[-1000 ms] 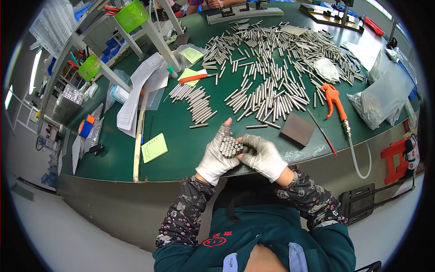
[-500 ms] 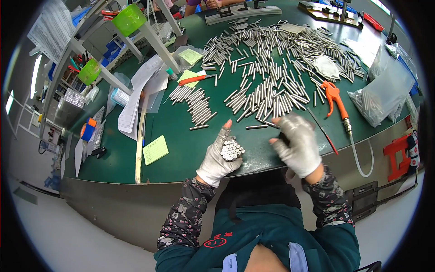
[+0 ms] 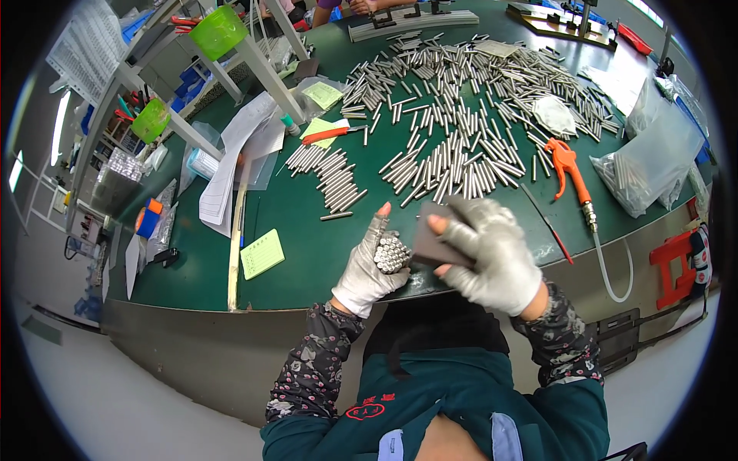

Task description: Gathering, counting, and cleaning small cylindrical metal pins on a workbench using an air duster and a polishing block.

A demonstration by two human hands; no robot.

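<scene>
My left hand (image 3: 364,270), in a silver-white glove with bare fingertips, is wrapped round a bundle of short metal rods (image 3: 391,253), their round ends facing up. Close to its right, my right hand (image 3: 496,257), gloved the same way, grips a dark brown block (image 3: 437,237) that looks like a sanding block. The block is slightly blurred and stands beside the bundle; whether they touch I cannot tell. Beyond both hands lies a big loose pile of metal rods (image 3: 461,154). A neater row of rods (image 3: 336,181) lies on the green table to the left.
An orange air blow gun (image 3: 566,163) with its hose lies at the right, near a thin red-handled tool (image 3: 555,233). Plastic bags (image 3: 646,161) stand beyond. At left are a yellow-green note (image 3: 262,254), papers (image 3: 227,180) and an orange-handled knife (image 3: 326,135). Another person's hand (image 3: 363,6) shows at the far edge.
My right hand has turned and moved left, and the brown block in it now shows clearly beside the rod bundle. My left hand has stayed nearly still, holding the rods.
</scene>
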